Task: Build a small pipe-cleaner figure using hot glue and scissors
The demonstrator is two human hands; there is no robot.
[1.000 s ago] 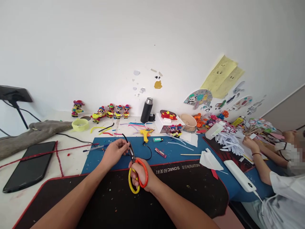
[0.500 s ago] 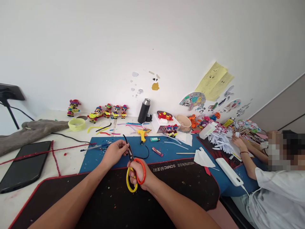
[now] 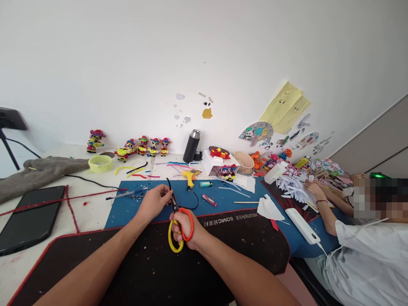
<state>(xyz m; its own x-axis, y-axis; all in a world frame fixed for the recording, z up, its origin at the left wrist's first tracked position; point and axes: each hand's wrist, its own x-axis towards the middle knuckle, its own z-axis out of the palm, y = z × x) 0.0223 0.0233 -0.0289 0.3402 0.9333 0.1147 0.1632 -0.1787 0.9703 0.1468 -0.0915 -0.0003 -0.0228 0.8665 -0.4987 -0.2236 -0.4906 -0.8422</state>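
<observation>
Because the left hand [image 3: 153, 204] pinches the black strip [image 3: 168, 184] close to the blades [image 3: 174, 205], the right hand [image 3: 184, 220], curled round the scissors [image 3: 191, 226], needs slow, careful squeezes.

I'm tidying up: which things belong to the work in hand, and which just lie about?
In use:
- scissors, in the right hand
- black strip, in the left hand

Apparently lying about:
- black flask
- crumpled tissue

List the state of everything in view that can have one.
Left hand: pinching thin black strip.
Right hand: gripping red-and-yellow-handled metal scissors.
Scissors: blade gap unclear.
Yellow plastic glue gun: lying down, power unclear.
Black cylindrical flask: upright, black cap beside it.
Black rectangular tablet: screen dark.
White oblong device: cable attached.
</observation>
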